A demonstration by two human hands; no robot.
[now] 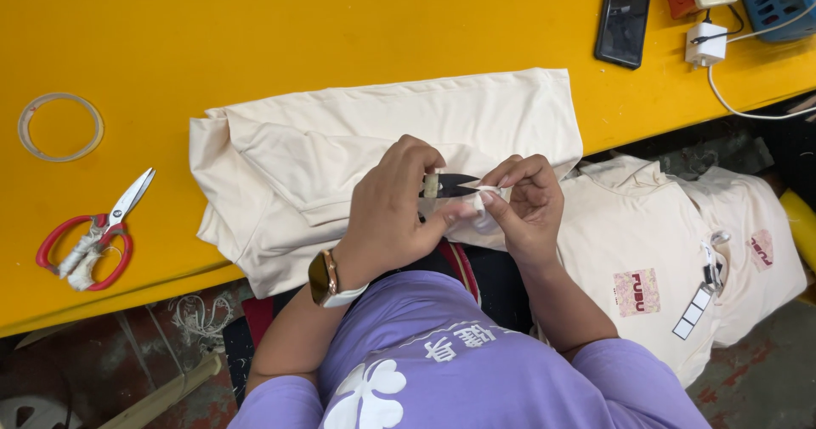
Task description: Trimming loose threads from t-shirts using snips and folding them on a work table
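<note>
Over soft cream folded cloth (pixel 357 153), left hand (pixel 387 212) and right hand (pixel 527 208), fingers pinched shut on a small white tag (pixel 486 193)

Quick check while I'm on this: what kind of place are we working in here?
Probably a small garment finishing or packing workshop: a yellow worktable holds a folded cream shirt, red-handled scissors and a tape roll, with more folded shirts stacked beside it.

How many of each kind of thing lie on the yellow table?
Cream garment: 1
Red-handled scissors: 1
Clear tape roll: 1
Black phone: 1
White charger plug: 1
Total: 5
</note>
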